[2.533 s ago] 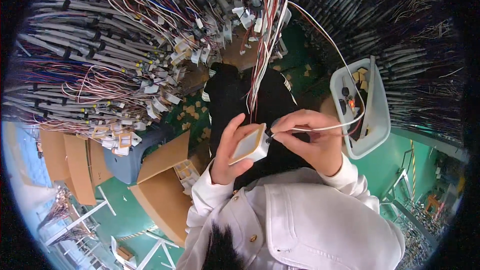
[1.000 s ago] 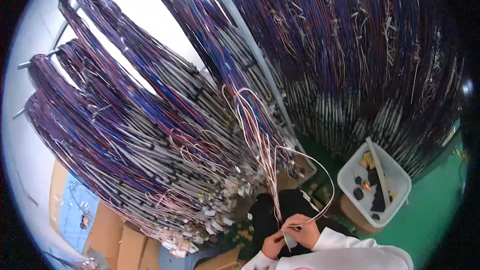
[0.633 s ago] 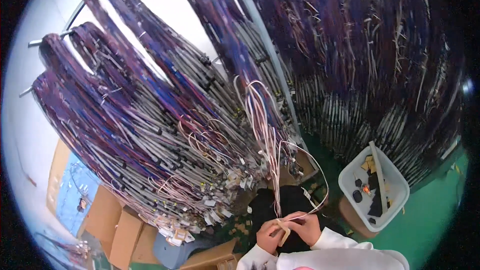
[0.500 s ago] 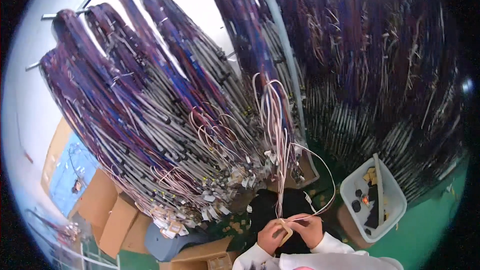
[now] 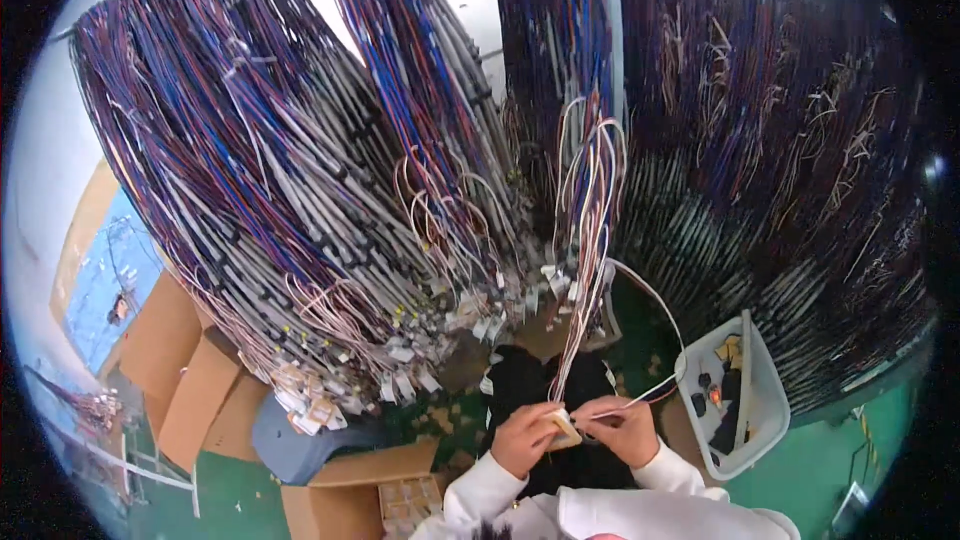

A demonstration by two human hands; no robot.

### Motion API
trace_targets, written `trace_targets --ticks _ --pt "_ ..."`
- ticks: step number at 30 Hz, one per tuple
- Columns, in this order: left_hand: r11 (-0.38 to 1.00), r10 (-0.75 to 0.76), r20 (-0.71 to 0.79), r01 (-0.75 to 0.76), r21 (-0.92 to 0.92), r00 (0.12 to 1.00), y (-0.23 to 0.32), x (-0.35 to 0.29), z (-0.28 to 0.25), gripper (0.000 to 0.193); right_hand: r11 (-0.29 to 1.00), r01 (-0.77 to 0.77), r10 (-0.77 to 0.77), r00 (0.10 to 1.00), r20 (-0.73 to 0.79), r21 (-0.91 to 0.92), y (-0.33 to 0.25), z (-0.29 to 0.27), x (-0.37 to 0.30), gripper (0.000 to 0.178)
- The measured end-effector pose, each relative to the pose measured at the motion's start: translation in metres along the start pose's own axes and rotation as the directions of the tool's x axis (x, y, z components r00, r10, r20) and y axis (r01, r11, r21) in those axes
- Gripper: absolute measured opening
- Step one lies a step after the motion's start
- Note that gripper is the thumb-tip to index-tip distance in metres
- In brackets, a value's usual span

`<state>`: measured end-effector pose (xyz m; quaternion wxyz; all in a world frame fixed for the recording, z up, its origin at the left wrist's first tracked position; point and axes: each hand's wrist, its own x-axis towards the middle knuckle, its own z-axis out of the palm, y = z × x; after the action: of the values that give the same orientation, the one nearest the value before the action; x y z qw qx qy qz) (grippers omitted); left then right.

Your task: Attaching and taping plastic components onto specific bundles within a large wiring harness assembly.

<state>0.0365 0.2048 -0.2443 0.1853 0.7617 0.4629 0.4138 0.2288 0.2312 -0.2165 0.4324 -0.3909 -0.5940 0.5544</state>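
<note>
Landmark = pale plastic tub (image 5: 768, 418). Both hands are left of the tub, near each other, each clamped on something. Left hand (image 5: 522, 440), the one farther from the tub, grips a small white piece (image 5: 564, 430) with a tan rim, held tilted. So the piece sits left of the tub, between the two hands. Right hand (image 5: 624, 432), nearer the tub, has thumb and fingers pinched on a white wire (image 5: 640, 401) just beside the piece; wire tip hidden, can't tell if it's in. That wire loops out toward the tub's left rim; can't tell if it touches. Inside the tub: a long grey bar (image 5: 744, 380), tan blocks (image 5: 733, 352), black parts (image 5: 726, 430), a small orange item (image 5: 714, 396). Hanging wire bundle (image 5: 592, 200) is left of and beyond the tub, strands running down to the hands. Well left of the tub: open cardboard box (image 5: 335, 510) with small pieces (image 5: 408, 502) in it, blue-grey bin (image 5: 300, 440) beyond that. More dark harnesses (image 5: 770, 170) hang beyond the tub.
</note>
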Motion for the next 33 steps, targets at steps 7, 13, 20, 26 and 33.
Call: trace_targets --ticks 7,13,20,26,33 --pt "0.822 -0.08 0.166 0.159 -0.546 0.983 -0.02 0.002 0.002 0.009 0.996 0.033 -0.026 0.995 0.095 -0.082 -0.018 -0.006 0.018 0.01" --pt "0.61 -0.177 0.183 0.254 -0.751 0.967 -0.017 0.008 0.007 0.021 0.974 -0.117 0.103 0.991 0.081 0.196 -0.02 -0.005 0.027 0.009" --pt "0.555 -0.187 0.233 0.298 -0.777 0.954 -0.018 0.007 0.018 0.027 0.951 -0.161 0.153 0.987 0.052 0.263 -0.012 -0.006 0.02 0.009" --pt "0.494 -0.154 0.299 0.336 -0.802 0.942 -0.021 0.01 0.018 0.028 0.99 0.137 -0.137 0.991 0.007 -0.024 -0.019 -0.006 0.022 0.011" --pt "0.008 -0.192 0.598 0.611 -0.792 0.778 -0.022 -0.029 0.003 0.022 0.948 0.233 -0.177 0.952 0.25 -0.216 -0.014 0.014 0.024 0.011"
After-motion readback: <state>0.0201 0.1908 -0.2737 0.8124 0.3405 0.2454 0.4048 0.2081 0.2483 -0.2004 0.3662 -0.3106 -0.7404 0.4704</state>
